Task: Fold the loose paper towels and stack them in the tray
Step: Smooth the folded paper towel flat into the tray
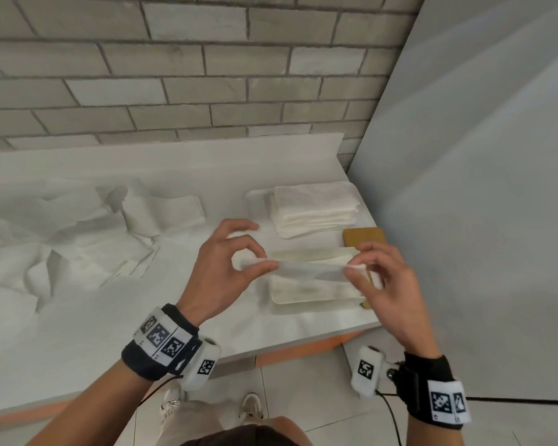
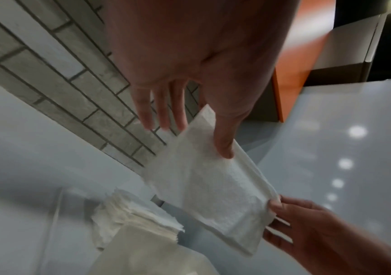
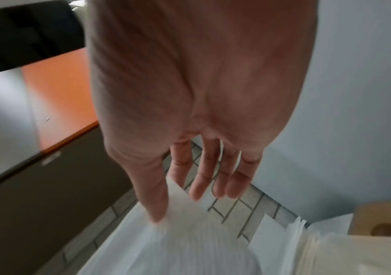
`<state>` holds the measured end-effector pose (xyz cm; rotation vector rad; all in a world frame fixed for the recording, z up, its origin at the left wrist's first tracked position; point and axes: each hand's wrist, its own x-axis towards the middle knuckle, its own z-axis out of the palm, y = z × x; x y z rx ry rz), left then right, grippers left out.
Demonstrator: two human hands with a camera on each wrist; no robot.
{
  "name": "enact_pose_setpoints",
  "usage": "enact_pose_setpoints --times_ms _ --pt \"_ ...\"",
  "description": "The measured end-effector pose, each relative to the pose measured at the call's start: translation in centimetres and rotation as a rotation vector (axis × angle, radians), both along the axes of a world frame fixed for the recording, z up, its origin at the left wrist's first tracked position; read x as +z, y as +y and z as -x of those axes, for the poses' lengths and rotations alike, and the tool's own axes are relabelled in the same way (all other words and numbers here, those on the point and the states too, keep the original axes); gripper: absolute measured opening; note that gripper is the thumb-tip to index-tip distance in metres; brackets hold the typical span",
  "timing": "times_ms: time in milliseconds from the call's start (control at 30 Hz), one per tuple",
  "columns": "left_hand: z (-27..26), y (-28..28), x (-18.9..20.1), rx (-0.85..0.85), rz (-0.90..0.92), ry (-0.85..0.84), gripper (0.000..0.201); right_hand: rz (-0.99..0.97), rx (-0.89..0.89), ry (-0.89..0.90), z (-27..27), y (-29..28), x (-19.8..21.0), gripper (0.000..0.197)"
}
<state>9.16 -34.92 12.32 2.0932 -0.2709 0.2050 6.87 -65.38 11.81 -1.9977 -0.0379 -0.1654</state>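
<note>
A folded white paper towel [image 1: 310,268] hangs stretched between my two hands, above a cream tray [image 1: 276,297] near the counter's right end. My left hand [image 1: 264,263] pinches its left end between thumb and forefinger. The right hand [image 1: 355,267] pinches the right end the same way. In the left wrist view the towel [image 2: 213,189] is a flat rectangle under my thumb [image 2: 225,147]. In the right wrist view it [image 3: 189,241] is blurred. A stack of folded towels [image 1: 314,207] lies behind the hands. Loose crumpled towels [image 1: 78,239] cover the counter's left side.
A brown wooden block [image 1: 364,236] sits beside the cream tray, close to the counter's right edge. A grey panel [image 1: 480,188] rises just to the right and a brick wall [image 1: 174,75] runs behind. The counter's front edge [image 1: 303,342] is near my wrists.
</note>
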Motion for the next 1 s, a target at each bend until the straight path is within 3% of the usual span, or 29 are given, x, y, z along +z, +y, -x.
enact_pose_setpoints --times_ms 100,167,333,433,533,633,700,767,900,1000 --pt "-0.9 -1.6 0.2 0.004 0.128 0.105 0.020 -0.267 0.016 0.095 -0.5 -0.1 1.3 0.029" --pt "-2.1 -2.8 -1.3 0.026 0.090 0.100 0.017 -0.238 0.005 0.149 -1.4 0.1 0.8 0.043" --pt "-4.6 -5.3 -7.5 -0.041 -0.258 0.157 0.038 0.204 -0.225 0.217 -4.4 -0.9 -4.6 0.051" --pt "-5.2 -6.5 -10.0 -0.094 -0.517 0.095 0.043 0.462 -0.194 0.254 -5.5 -0.3 -7.3 0.056" --pt "-5.6 -6.3 -10.6 -0.135 -0.478 -0.013 0.038 0.677 -0.186 0.252 -5.9 0.4 -8.6 0.063" --pt "-7.8 -2.9 -10.4 -0.040 -0.386 -0.124 0.024 0.758 -0.202 0.267 -5.9 1.0 -8.2 0.062" --pt "-10.4 1.2 -10.4 0.038 -0.446 -0.087 0.020 0.777 -0.271 0.213 -5.6 1.9 -7.0 0.054" --pt "-13.5 6.2 -11.1 0.121 -0.573 0.071 0.029 0.751 -0.301 0.091 -5.3 3.5 -5.8 0.045" --pt "-17.2 15.0 -13.0 0.248 -0.677 0.417 0.074 0.554 -0.199 -0.055 -5.5 9.3 -3.3 0.033" --pt "-17.0 18.1 -14.2 0.245 -0.698 0.405 0.060 0.482 -0.098 -0.063 -6.0 14.0 -2.6 0.025"
